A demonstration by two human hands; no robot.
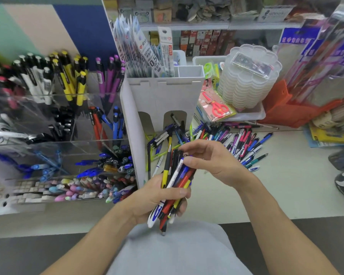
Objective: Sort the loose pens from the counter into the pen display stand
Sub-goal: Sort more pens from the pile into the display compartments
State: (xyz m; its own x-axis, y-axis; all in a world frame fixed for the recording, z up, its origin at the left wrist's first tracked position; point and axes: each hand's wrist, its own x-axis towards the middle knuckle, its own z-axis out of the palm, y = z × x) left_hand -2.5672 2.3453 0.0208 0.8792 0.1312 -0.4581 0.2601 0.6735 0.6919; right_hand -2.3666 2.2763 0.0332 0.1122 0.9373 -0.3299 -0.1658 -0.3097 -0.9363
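Head view: left hand [157, 197] clutches an overfull pen bundle [175, 181] while right hand [211, 157] pinches its tops, so pens could slide out onto the worktop [266, 195].

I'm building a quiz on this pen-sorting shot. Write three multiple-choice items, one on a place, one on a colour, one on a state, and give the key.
1. Where does the pile of loose pens lie?
A. on the counter, right of the white cardboard stand
B. inside the stack of clear lidded boxes
C. on the floor

2. What colour are the handles of the packaged scissors?
A. green
B. red
C. black

3. What is the left hand doing?
A. lying flat on the counter
B. gripping a bundle of pens
C. hanging with nothing in it

Key: 1 A, the pens are spread on the counter beside the white cardboard stand. 2 B, the handles show red through the pack. 3 B, its fingers curl round the bundle of pens, while the right hand pinches the tops of those pens.
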